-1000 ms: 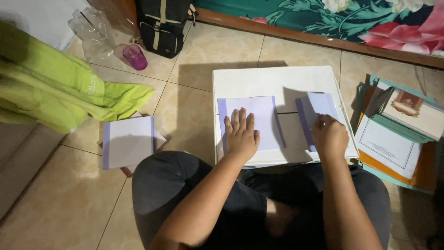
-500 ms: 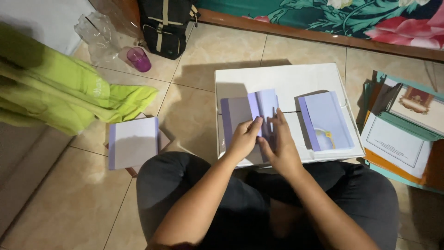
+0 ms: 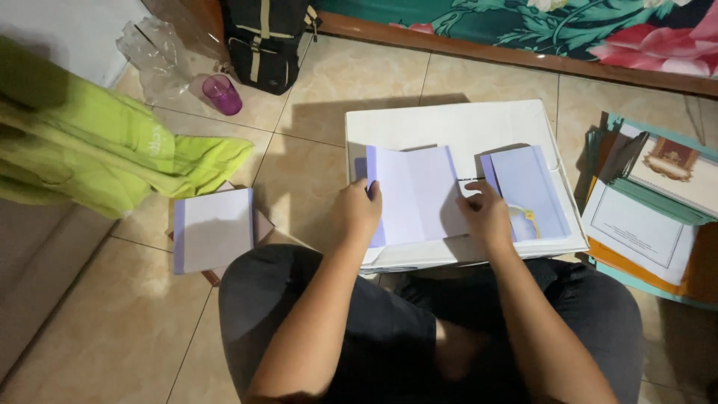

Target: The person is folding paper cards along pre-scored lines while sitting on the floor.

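Hands (image 3: 359,213) now apart, gripping paper (image 3: 415,193)

You see a pale lilac folded sheet (image 3: 415,193) on a white box (image 3: 449,123), a purple cup (image 3: 222,94), lime-green cloth (image 3: 97,150), a black bag (image 3: 263,39), and teal fabric with pink flowers (image 3: 598,26).

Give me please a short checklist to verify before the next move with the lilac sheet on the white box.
1. Left hand grips the left edge of the lilac sheet: ok.
2. Right hand touches the sheet's right edge: ok.
3. Sheet lies fully on the white box: ok.
4. Second lilac sheet lies beside, not under: ok.
5. Fold edges aligned: cannot tell.
6. Stack of sheets on the floor stays apart: ok.
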